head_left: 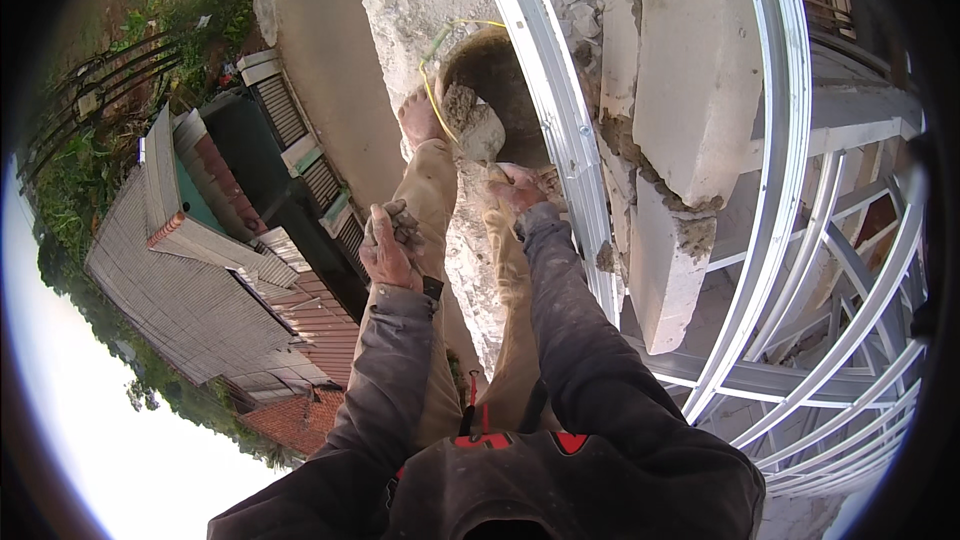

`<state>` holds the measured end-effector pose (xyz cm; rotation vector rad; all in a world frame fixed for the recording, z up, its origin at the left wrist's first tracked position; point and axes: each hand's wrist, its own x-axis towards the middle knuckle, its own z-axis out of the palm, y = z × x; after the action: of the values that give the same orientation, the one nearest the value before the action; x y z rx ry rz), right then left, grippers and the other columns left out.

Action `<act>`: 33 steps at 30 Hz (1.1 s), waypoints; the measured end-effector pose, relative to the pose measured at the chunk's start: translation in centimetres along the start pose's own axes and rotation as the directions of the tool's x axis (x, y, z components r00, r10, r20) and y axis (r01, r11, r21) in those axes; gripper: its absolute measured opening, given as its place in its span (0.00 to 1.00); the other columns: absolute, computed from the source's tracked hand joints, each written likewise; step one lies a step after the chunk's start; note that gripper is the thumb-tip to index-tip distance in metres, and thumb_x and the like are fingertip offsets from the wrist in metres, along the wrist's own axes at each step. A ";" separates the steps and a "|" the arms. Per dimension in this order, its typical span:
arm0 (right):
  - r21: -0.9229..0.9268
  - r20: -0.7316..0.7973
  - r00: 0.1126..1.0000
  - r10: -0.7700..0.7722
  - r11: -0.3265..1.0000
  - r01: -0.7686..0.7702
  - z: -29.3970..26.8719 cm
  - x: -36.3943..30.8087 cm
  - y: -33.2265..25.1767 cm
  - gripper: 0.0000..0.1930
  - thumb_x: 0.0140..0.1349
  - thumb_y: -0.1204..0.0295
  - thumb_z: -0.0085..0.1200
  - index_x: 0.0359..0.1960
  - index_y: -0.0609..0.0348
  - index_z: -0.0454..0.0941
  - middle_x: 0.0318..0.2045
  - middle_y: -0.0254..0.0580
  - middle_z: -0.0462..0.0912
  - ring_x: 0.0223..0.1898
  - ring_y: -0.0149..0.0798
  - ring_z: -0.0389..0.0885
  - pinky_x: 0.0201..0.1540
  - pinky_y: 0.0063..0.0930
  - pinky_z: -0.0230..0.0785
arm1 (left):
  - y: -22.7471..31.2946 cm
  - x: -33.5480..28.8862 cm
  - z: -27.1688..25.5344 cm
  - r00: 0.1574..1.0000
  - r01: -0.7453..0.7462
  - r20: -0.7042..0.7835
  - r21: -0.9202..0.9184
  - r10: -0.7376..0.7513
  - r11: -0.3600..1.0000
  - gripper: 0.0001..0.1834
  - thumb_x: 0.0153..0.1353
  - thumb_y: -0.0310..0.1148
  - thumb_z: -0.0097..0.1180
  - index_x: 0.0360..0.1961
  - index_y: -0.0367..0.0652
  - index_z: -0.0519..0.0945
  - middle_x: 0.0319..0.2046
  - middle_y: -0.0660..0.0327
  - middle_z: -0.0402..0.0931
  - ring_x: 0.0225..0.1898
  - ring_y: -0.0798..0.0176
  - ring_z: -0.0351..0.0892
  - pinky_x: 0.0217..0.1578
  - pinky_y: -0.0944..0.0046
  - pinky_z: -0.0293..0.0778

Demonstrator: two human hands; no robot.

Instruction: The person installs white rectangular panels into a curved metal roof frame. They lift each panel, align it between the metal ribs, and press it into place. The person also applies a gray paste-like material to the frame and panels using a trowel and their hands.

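My right hand (513, 192) is closed around what looks like a trowel handle, at the near rim of a bucket (520, 90). The trowel's mortar-caked blade (482, 132) leans against the bucket's left inner side, with a grey lump of wet mortar (460, 105) on it. A yellow wire handle (428, 90) with a green grip rests over the bucket's left edge. My left hand (392, 248) is raised in front of my left leg. Its fingers are curled and coated with grey mortar; whatever lies inside them is hidden.
My bare left foot (420, 118) stands on a narrow rough concrete ledge (400, 0). Beside the bucket runs a silvery metal channel (545, 50); light wall blocks (695, 70) and metal framing (840, 240) lie to the right. Low roofs (190, 270) show far below at left.
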<state>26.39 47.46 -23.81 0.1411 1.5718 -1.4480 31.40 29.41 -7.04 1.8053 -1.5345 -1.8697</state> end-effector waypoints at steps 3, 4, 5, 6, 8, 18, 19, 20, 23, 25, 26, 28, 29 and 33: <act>0.151 0.046 0.989 0.139 0.978 -0.144 1.8 -6.2 -3.4 0.31 0.55 0.61 0.57 0.58 0.63 0.67 0.37 0.37 0.78 0.36 0.33 0.75 0.39 0.30 0.68 | 2.5 0.0 0.5 0.994 -0.108 -0.007 -0.071 0.108 0.992 0.26 0.65 0.49 0.46 0.41 0.31 0.76 0.21 0.61 0.74 0.17 0.71 0.69 0.17 0.73 0.64; 0.167 0.012 1.000 0.015 0.986 -0.016 2.0 -9.0 -4.7 0.30 0.54 0.62 0.58 0.57 0.64 0.68 0.37 0.39 0.78 0.36 0.34 0.76 0.40 0.30 0.69 | 3.6 -0.2 0.9 0.991 -0.133 0.014 -0.070 0.135 0.989 0.27 0.66 0.49 0.45 0.42 0.30 0.75 0.22 0.60 0.74 0.18 0.70 0.70 0.19 0.73 0.65; 0.114 -0.050 0.998 0.050 0.992 -0.044 2.1 -12.0 -6.0 0.29 0.53 0.64 0.58 0.55 0.66 0.69 0.37 0.42 0.79 0.36 0.34 0.77 0.41 0.29 0.69 | 4.6 -0.6 1.6 0.986 -0.151 0.064 -0.086 0.157 0.985 0.28 0.66 0.51 0.45 0.44 0.30 0.73 0.25 0.60 0.73 0.21 0.69 0.69 0.21 0.71 0.66; 0.111 -0.108 0.993 -0.053 0.992 0.065 2.3 -14.5 -7.4 0.28 0.52 0.66 0.59 0.54 0.67 0.70 0.38 0.45 0.78 0.37 0.36 0.77 0.42 0.28 0.69 | 5.6 -1.1 2.4 0.988 -0.141 0.058 -0.081 0.146 0.987 0.29 0.66 0.52 0.44 0.47 0.31 0.71 0.28 0.59 0.72 0.24 0.68 0.69 0.22 0.70 0.67; -0.018 -0.308 0.915 -0.260 0.963 0.267 2.1 -21.1 -10.2 0.27 0.49 0.68 0.60 0.52 0.66 0.72 0.38 0.53 0.78 0.39 0.42 0.79 0.44 0.33 0.71 | 7.1 -2.5 4.5 0.962 -0.145 0.216 -0.103 0.165 0.984 0.29 0.66 0.51 0.44 0.48 0.29 0.70 0.32 0.57 0.73 0.28 0.66 0.71 0.30 0.68 0.70; -0.655 -0.746 0.336 -0.575 0.726 -0.211 -4.0 -34.6 -14.4 0.19 0.53 0.77 0.59 0.47 0.69 0.70 0.41 0.61 0.75 0.36 0.58 0.78 0.38 0.41 0.74 | -4.8 -9.5 19.4 0.559 0.225 0.814 0.038 -0.161 0.974 0.26 0.69 0.42 0.42 0.59 0.32 0.61 0.52 0.48 0.68 0.49 0.51 0.75 0.45 0.59 0.73; -0.579 -0.802 0.333 -0.497 0.782 -0.228 -4.3 -33.3 -13.2 0.18 0.53 0.76 0.59 0.46 0.68 0.71 0.40 0.59 0.76 0.35 0.58 0.78 0.36 0.42 0.73 | -6.2 -9.2 20.2 0.516 -0.038 0.854 0.104 -0.069 0.994 0.27 0.68 0.42 0.42 0.60 0.33 0.60 0.54 0.48 0.67 0.49 0.50 0.74 0.46 0.59 0.73; -0.553 -0.812 0.401 -0.424 0.778 -0.298 -5.0 -32.2 -12.1 0.17 0.53 0.76 0.58 0.45 0.68 0.71 0.38 0.58 0.76 0.34 0.59 0.77 0.35 0.43 0.73 | -7.5 -9.1 21.0 0.456 -0.259 0.890 0.138 -0.005 0.956 0.27 0.68 0.42 0.42 0.61 0.33 0.59 0.55 0.47 0.66 0.50 0.49 0.74 0.47 0.58 0.73; -0.635 -0.751 0.471 -0.463 0.701 -0.324 -4.2 -31.4 -10.2 0.14 0.54 0.76 0.57 0.43 0.67 0.73 0.37 0.57 0.77 0.36 0.58 0.77 0.36 0.43 0.73 | -9.1 -9.4 21.0 0.542 -0.021 0.822 0.224 -0.177 0.974 0.30 0.68 0.43 0.42 0.63 0.33 0.56 0.57 0.46 0.64 0.50 0.47 0.73 0.48 0.57 0.72; -0.458 -0.840 0.398 -0.370 0.875 -0.154 -2.3 -32.7 -10.3 0.15 0.55 0.75 0.56 0.43 0.70 0.72 0.34 0.55 0.77 0.34 0.52 0.78 0.35 0.40 0.72 | -8.6 -9.6 20.9 0.543 -0.035 0.820 0.241 -0.183 0.970 0.32 0.67 0.44 0.45 0.63 0.33 0.55 0.58 0.45 0.62 0.51 0.47 0.73 0.48 0.57 0.72; -0.415 -0.845 0.410 -0.343 0.905 -0.097 -1.3 -33.9 -10.7 0.17 0.57 0.73 0.55 0.45 0.72 0.71 0.32 0.53 0.77 0.31 0.48 0.78 0.34 0.37 0.71 | -8.0 -9.8 20.9 0.525 -0.128 0.840 0.239 -0.139 0.963 0.34 0.66 0.45 0.47 0.64 0.32 0.54 0.59 0.44 0.60 0.51 0.48 0.73 0.47 0.57 0.72; -0.067 -0.791 0.606 -0.082 0.997 0.047 0.1 -35.2 -11.1 0.16 0.62 0.68 0.49 0.45 0.69 0.69 0.27 0.45 0.74 0.25 0.39 0.75 0.28 0.30 0.68 | -6.8 -10.3 21.2 0.563 0.188 0.774 0.222 -0.291 0.957 0.35 0.65 0.46 0.48 0.64 0.32 0.54 0.60 0.43 0.60 0.51 0.48 0.73 0.47 0.57 0.71; 0.407 -0.721 0.664 0.197 0.896 0.176 0.5 -35.6 -11.3 0.16 0.65 0.65 0.45 0.45 0.67 0.69 0.25 0.40 0.71 0.22 0.33 0.73 0.24 0.26 0.66 | -6.2 -10.7 21.3 0.572 0.186 0.756 0.258 -0.318 0.948 0.37 0.65 0.47 0.48 0.64 0.31 0.53 0.60 0.43 0.59 0.51 0.49 0.73 0.48 0.57 0.71; 0.808 -0.586 0.739 0.332 0.299 0.507 -0.1 -32.9 -11.0 0.18 0.68 0.57 0.39 0.43 0.61 0.69 0.22 0.34 0.69 0.20 0.32 0.69 0.22 0.26 0.64 | -4.0 -11.2 21.3 0.575 0.202 0.726 0.320 -0.376 0.926 0.31 0.65 0.48 0.48 0.57 0.31 0.61 0.52 0.48 0.66 0.45 0.55 0.75 0.41 0.61 0.72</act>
<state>36.84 60.68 6.52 1.5152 0.8861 -2.4915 19.59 50.77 -7.10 1.4068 -1.7664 -3.0637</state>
